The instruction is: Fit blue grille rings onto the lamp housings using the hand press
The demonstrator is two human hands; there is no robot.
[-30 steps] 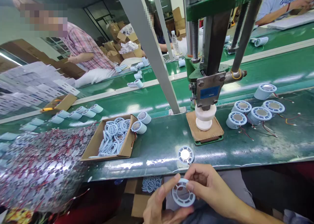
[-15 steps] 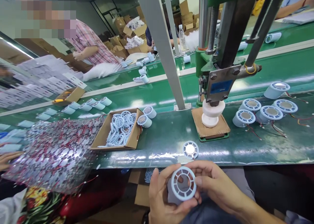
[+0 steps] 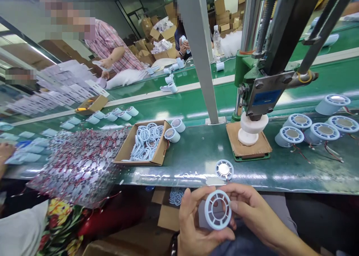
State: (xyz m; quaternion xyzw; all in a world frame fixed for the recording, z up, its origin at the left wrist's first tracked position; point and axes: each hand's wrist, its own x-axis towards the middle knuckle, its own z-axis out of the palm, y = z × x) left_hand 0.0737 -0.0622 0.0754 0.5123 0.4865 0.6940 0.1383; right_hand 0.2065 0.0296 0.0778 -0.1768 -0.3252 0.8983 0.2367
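Low in front of the bench edge, my left hand [image 3: 188, 224] is wrapped around a light-blue plastic cylinder housing [image 3: 207, 212], its spoked ring end tilted up toward me. From the other side my right hand [image 3: 254, 209] grips the same housing, thumb and fingers at its rim. The ring's centre shows no silver disc. Just beyond my fingers, a light-blue spoked ring with a silver disc [image 3: 224, 169] lies near the bench edge. The housing's lower part is hidden by my hands.
Ahead stands a press with a white pressing head [image 3: 254, 123] over a cardboard-topped base [image 3: 231, 138]. Disc-fitted housings with wires [image 3: 322, 132] stand right. A carton [image 3: 165, 149] of rings and a sheet of wired parts [image 3: 81, 162] lie left. Co-workers are behind the green conveyor [image 3: 193, 101].
My view has turned slightly left, so the bench appears farther right. Both hands keep hold of the housing, with its ring face tilted a little differently. Behind the post, a co-worker's raised hand shows.
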